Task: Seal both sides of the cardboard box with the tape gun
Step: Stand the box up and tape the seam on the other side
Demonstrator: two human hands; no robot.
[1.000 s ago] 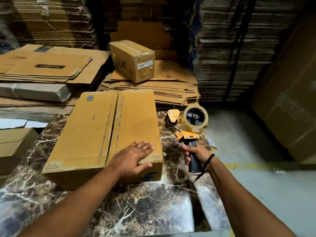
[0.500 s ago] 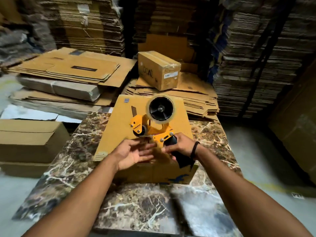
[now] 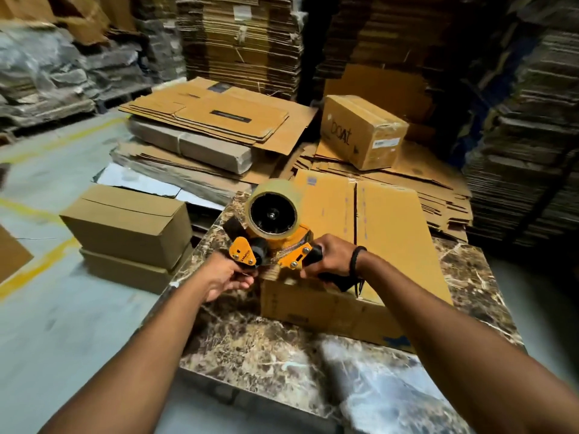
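On the marble table (image 3: 250, 349) lies a long cardboard box (image 3: 385, 233) with its two top flaps closed. Over the box's near left corner sits the orange tape gun (image 3: 272, 242) with a big roll of tape on it. One hand, the right hand (image 3: 329, 261), is wrapped tight around the black handle. The left hand (image 3: 227, 275) pinches the gun's front end with its fingers together.

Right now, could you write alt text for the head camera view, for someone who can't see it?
A person's right hand grips an orange tape gun by its handle while the left hand pinches at its front, over the near end of a cardboard box on a marble table. Flattened cardboard stacks surround them.
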